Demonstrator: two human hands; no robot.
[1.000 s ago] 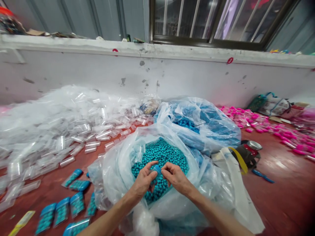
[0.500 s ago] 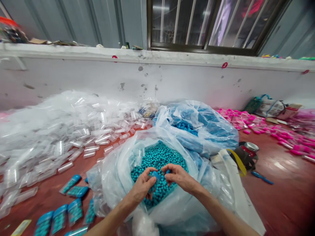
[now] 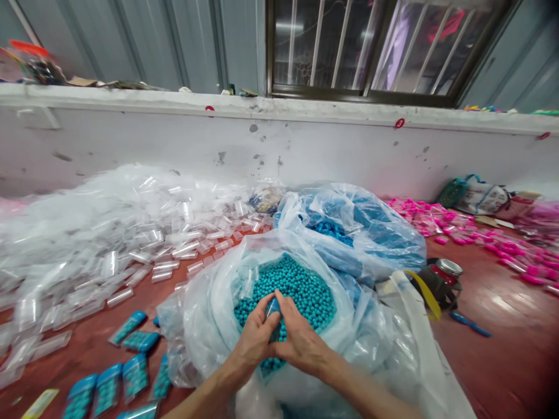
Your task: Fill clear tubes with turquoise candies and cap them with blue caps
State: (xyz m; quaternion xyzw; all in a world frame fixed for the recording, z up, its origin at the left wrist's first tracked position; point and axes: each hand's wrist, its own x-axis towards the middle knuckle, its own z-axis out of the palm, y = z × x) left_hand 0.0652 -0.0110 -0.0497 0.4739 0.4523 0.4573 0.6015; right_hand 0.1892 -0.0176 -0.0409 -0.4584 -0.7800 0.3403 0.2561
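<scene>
Both hands meet over an open plastic bag (image 3: 203, 314) full of small teal beads (image 3: 301, 285). Between them is a small clear container with a blue cap (image 3: 273, 305), mostly covered by the fingers. My left hand (image 3: 253, 334) grips it from the left side. My right hand (image 3: 299, 337) closes around it from the right, fingertips at the cap. A clear empty tube (image 3: 248, 282) rests on the beads inside the bag. On the floor at lower left lie several bead-filled containers with blue caps (image 3: 108, 387).
A wide heap of clear tubes (image 3: 109, 233) covers the left floor. Behind the bead bag sits a bag of blue caps (image 3: 329, 230). Pink pieces (image 3: 454, 227) are spread at right, near a red jar with a metal lid (image 3: 448, 269). A white wall (image 3: 327, 148) stands behind.
My right hand has moved left with the small blue cap to meet my left hand, and both now close around the container. The view has tilted slightly upward.
</scene>
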